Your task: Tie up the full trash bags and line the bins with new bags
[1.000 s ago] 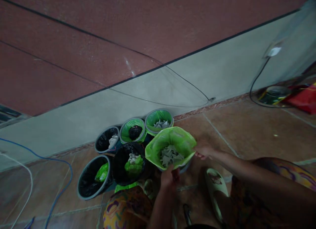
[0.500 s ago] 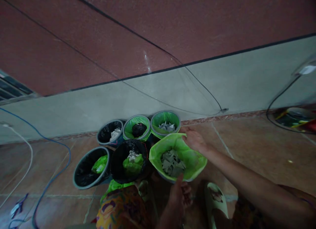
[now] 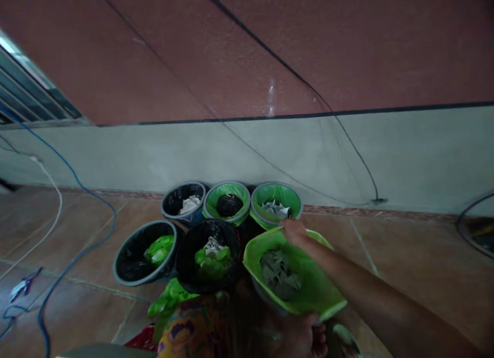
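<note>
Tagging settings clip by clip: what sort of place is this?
Likely a home or workshop floor corner: tiled floor, two-tone painted wall, loose cables on the tiles, small lined waste bins by the wall.

The back bins (image 3: pixel 215 199) sit in a row just before the wall (image 3: pixel 154 152), the front bins (image 3: pixel 193 275) just before them. Paper scraps (image 3: pixel 280 273) lie in the bag (image 3: pixel 318 291) at the front row's right end. The right hand (image 3: pixel 295 230) holds its far edge, the left hand (image 3: pixel 304 338) its near edge
</note>
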Motion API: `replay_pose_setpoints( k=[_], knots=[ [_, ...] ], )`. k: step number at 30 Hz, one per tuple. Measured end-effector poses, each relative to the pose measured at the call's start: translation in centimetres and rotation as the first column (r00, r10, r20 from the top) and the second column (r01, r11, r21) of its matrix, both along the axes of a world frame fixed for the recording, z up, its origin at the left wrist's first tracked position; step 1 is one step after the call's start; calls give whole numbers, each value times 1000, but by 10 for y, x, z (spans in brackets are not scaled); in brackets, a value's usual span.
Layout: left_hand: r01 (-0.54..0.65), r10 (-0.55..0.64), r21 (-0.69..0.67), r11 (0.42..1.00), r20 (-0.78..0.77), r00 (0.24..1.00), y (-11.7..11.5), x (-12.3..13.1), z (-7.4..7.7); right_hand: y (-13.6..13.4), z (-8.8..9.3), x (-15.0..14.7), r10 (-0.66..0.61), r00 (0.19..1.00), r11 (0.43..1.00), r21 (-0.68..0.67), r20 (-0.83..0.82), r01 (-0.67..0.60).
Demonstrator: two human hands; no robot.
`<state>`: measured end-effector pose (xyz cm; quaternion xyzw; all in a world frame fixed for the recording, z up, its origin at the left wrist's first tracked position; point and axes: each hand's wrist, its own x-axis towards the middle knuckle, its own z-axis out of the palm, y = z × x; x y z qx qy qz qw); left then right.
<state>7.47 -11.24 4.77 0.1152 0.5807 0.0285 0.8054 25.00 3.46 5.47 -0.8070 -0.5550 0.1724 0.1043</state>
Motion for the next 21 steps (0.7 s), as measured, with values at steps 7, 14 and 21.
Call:
replay_pose_setpoints(
  k=[7, 14, 21],
  knots=[
    [16, -17, 61, 998, 7, 1000, -5, -2, 13, -2, 48, 16, -31, 997, 999, 29, 68, 29],
    [38, -38, 121, 992, -1, 999, -8, -7, 22, -22, 64, 19, -46, 999, 999, -1, 27, 46],
    [234, -240, 347, 908, -27, 970, 8, -16, 45, -46, 69, 20, -64, 992, 997, 27, -109, 68]
  ],
)
